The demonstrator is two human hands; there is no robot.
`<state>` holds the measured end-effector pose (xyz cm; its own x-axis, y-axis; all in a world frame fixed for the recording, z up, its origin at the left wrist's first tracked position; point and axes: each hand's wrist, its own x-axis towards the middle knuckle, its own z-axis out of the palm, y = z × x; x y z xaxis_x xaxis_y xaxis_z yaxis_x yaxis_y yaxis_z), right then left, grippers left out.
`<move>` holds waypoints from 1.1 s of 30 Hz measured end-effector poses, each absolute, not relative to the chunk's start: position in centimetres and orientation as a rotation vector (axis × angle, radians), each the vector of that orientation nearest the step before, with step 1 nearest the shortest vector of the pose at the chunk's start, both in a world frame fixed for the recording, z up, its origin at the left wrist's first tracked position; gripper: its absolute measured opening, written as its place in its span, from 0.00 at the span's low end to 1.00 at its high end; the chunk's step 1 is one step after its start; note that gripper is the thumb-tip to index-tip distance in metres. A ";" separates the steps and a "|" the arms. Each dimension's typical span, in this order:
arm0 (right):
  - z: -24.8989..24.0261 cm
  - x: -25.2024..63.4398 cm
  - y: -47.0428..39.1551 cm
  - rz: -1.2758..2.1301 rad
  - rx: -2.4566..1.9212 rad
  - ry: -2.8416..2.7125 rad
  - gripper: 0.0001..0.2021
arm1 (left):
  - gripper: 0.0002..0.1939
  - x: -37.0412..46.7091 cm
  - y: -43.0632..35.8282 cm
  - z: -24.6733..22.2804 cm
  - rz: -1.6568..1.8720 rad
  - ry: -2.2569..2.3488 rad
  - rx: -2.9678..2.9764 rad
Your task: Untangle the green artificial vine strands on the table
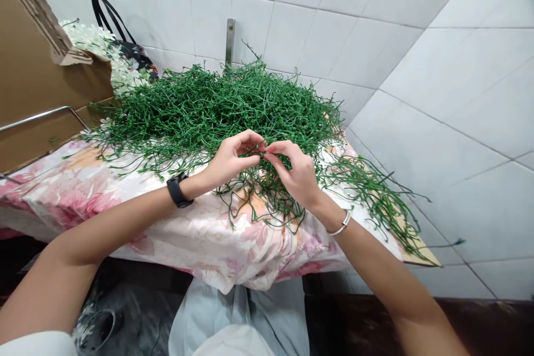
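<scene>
A large heap of thin green artificial stems [233, 103] lies on the floral cloth [167, 239]. In front of the heap, my left hand [240, 156] pinches a green stem between thumb and fingers. My right hand [294, 169] meets it fingertip to fingertip, with its thumb and index finger closed on the same small spot. The exact piece between the fingertips is too small to make out. Loose stems hang below both hands, over the cloth. A smaller bunch of stems [384, 194] spreads to the right.
At the left stands a cardboard box [50, 89] with a metal rod [37, 117] by it. White artificial flowers [125, 75] and a black-handled bag [129, 50] are behind it. Tiled walls close off the back and right. A round container [100, 331] sits below, at lower left.
</scene>
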<state>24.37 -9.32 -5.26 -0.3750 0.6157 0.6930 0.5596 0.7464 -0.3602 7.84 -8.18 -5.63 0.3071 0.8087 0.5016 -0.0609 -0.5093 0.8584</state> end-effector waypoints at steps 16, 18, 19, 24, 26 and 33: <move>-5.1 24.6 -9.2 0.041 -0.831 -2.126 0.07 | 0.11 7.3 -7.7 -5.2 1.275 0.702 1.473; -5.0 24.6 -9.3 0.048 -0.826 -2.153 0.07 | 0.11 7.4 -7.8 -5.2 1.289 0.696 1.462; -5.0 24.6 -9.3 0.053 -0.825 -2.162 0.07 | 0.10 7.4 -7.8 -5.1 1.284 0.689 1.459; -5.0 24.7 -9.5 0.115 -0.828 -2.163 0.08 | 0.12 7.6 -7.9 -5.2 1.250 0.630 1.461; -5.1 24.7 -9.4 0.170 -0.816 -2.163 0.08 | 0.15 7.6 -8.0 -5.2 1.246 0.628 1.470; -5.3 24.9 -9.2 0.061 -0.711 -2.122 0.09 | 0.16 7.4 -8.3 -4.7 1.219 0.605 1.472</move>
